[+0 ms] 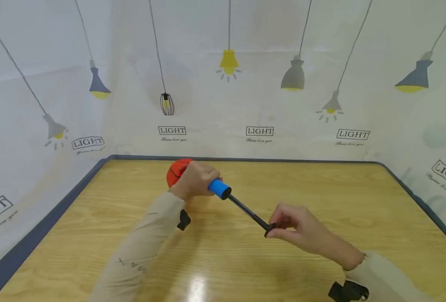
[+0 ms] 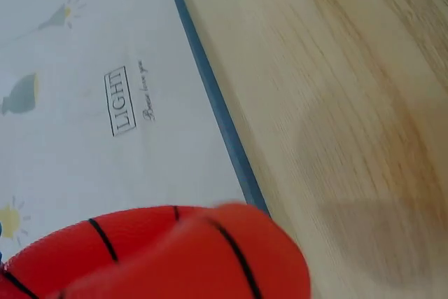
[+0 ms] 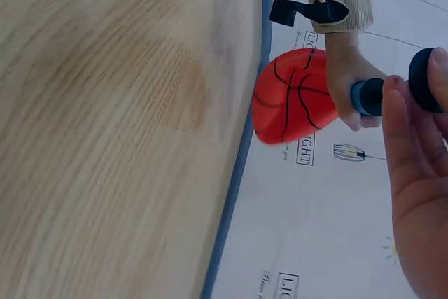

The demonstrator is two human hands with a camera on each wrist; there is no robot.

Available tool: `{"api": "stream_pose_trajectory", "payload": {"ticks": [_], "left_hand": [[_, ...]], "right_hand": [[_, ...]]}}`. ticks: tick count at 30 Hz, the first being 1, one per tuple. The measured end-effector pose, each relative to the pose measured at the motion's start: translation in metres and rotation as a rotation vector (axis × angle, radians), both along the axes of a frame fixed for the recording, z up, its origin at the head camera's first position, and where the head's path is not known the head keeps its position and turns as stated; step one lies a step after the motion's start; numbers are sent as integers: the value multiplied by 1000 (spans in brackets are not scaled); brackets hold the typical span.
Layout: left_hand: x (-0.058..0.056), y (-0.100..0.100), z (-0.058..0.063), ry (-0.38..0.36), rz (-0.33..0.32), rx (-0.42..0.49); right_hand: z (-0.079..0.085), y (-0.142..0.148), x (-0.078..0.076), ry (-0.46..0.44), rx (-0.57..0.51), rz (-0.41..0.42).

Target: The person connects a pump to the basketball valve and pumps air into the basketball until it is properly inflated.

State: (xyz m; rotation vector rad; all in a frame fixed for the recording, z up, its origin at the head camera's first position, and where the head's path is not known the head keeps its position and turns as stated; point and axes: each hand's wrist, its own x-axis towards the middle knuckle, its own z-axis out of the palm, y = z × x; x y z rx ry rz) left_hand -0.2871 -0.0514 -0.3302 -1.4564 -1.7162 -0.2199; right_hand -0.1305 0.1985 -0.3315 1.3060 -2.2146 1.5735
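Note:
A blue hand pump (image 1: 220, 189) is held above the table, its black rod (image 1: 247, 209) drawn out toward the lower right. My left hand (image 1: 196, 180) grips the pump's barrel. Past that hand is a red ball (image 1: 175, 173) with black lines, partly covered by it; in the right wrist view the ball (image 3: 290, 99) looks dented and slack. Whether the pump's tip sits in the ball is hidden. My right hand (image 1: 306, 230) pinches the black handle (image 1: 270, 229) at the rod's end between thumb and fingers. The left wrist view shows the ball's folded surface (image 2: 210, 260) close up.
Beneath both hands spreads a wood-grain table (image 1: 223, 268) with a dark edge strip (image 1: 283, 160). White sheeting (image 1: 208, 96) printed with lamps stands around its back and sides. Black camera mounts (image 1: 184, 220) are strapped at the wrists.

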Motion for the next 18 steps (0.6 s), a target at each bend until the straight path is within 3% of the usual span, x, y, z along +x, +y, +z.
{"api": "stream_pose_trajectory", "payload": {"ticks": [7, 9, 14, 18], "left_hand": [[9, 30, 0, -7, -50, 5], [11, 35, -1, -22, -69, 16], [11, 33, -1, -45, -88, 6], [4, 18, 1, -30, -48, 44]], "right_hand": [[-2, -16, -30, -9, -13, -61], [-2, -19, -32, -20, -29, -84], [1, -14, -16, -78, -50, -127], [4, -3, 1, -77, -73, -82]]}}
